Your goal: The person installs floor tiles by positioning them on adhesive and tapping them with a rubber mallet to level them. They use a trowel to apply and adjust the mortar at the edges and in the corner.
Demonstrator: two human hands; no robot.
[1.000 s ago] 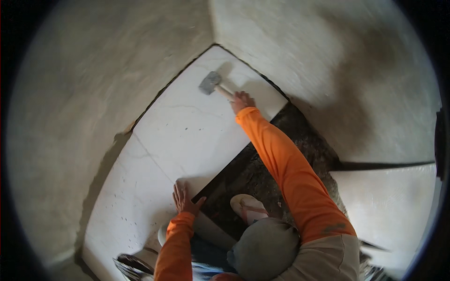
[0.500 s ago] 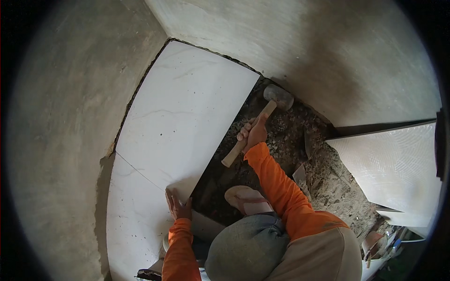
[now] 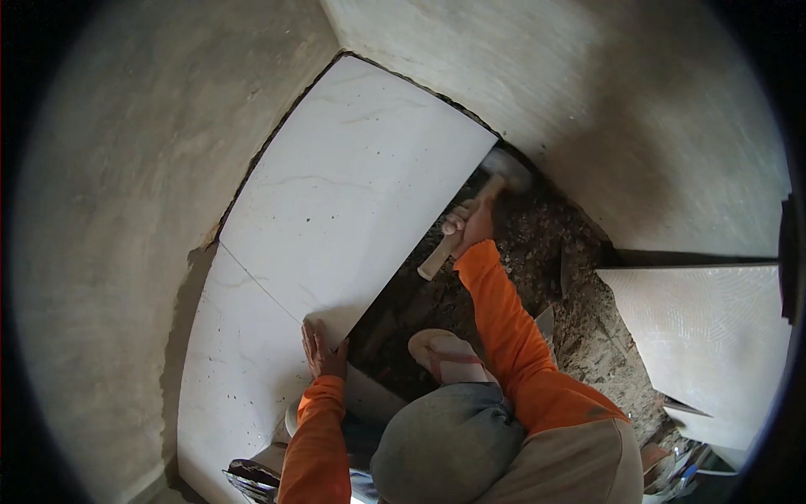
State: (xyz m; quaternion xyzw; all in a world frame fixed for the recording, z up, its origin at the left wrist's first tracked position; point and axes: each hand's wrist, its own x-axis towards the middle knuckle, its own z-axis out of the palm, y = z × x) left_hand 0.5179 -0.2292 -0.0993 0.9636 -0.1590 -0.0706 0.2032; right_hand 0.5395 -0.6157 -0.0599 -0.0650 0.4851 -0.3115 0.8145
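My right hand (image 3: 470, 223) grips the wooden handle of a grey-headed mallet (image 3: 510, 170), held to the right of the tile edge over dark rubble. The mallet's head is blurred. Large white, faintly veined tiles (image 3: 348, 172) lie along the left wall up to the corner, with a thin seam between them. My left hand (image 3: 323, 351) rests with fingers apart on the tile at that seam, by its right edge. Below and right of that hand, my foot in a flip-flop (image 3: 445, 357) is on the dark bed.
Concrete walls (image 3: 638, 101) meet at the corner. At the right, white tiles with ridged backs (image 3: 697, 328) lean or lie beside sandy debris (image 3: 600, 340). Small tools (image 3: 676, 462), too small to make out, sit at the lower right. A metal object (image 3: 252, 479) is at the lower left.
One second ago the mallet was over the far tile near the corner; it has come right and down, off the tile. My left hand stays at the seam. The view has shifted.
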